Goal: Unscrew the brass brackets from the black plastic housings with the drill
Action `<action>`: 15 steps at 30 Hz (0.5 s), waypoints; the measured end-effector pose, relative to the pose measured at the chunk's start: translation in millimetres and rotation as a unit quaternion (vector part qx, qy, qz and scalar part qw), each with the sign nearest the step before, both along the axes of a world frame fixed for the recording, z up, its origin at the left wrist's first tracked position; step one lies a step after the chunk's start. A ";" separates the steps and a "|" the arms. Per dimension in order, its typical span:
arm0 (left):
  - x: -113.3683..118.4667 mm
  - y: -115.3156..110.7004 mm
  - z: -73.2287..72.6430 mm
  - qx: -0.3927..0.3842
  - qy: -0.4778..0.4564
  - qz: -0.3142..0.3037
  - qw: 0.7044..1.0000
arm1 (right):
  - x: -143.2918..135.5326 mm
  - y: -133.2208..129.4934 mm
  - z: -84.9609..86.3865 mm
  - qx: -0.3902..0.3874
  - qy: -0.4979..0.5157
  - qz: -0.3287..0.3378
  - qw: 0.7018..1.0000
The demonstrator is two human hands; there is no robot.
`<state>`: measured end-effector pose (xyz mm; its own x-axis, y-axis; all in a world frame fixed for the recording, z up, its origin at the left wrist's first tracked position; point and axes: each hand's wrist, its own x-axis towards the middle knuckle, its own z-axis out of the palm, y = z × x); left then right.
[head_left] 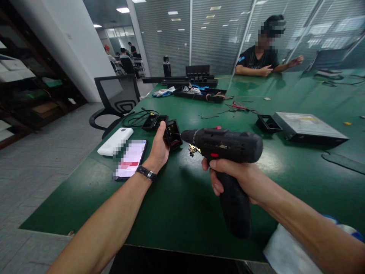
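Observation:
My left hand [160, 149] holds a small black open box [173, 134] above the green table, its opening turned toward the right. In my right hand [232, 173] is a black cordless drill [228, 144], gripped by the handle, its chuck pointing left. The drill's tip is at the box's opening; whether it touches anything inside cannot be made out. Beneath the chuck lies a small pile of brass-coloured screws [192, 150]. Just behind the held box are more black boxes [154, 121]. A phone [132, 159] and a white power bank [115, 141] lie left of my left hand.
On the green table [171, 213], a black tray [196, 95] with bundled items lies farther back. To the right are another black box [268, 123] and a flat metal unit [310, 127]. A person [258, 61] sits across the table. A chair [118, 95] stands left.

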<state>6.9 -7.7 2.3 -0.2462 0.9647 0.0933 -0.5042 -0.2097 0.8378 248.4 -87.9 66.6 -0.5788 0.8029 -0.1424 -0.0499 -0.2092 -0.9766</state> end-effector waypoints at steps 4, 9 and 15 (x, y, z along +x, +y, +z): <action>-0.6 1.4 0.5 0.001 0.001 0.002 1.000 | 0.6 0.9 -2.9 -0.008 0.010 -0.001 1.000; -3.4 5.4 -1.2 0.004 -0.009 -0.001 1.000 | 1.0 4.6 -5.4 -0.013 0.035 -0.010 0.999; -4.5 10.7 -2.9 -0.014 -0.029 0.007 0.999 | -1.8 5.8 -9.8 0.017 0.018 -0.006 1.000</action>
<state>2.4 2.9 -0.6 -0.2644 0.9631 0.0509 -0.5492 -0.1937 0.8129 246.6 -82.2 56.8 -0.5739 0.8134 -0.0951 -0.0868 -0.1758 -0.9806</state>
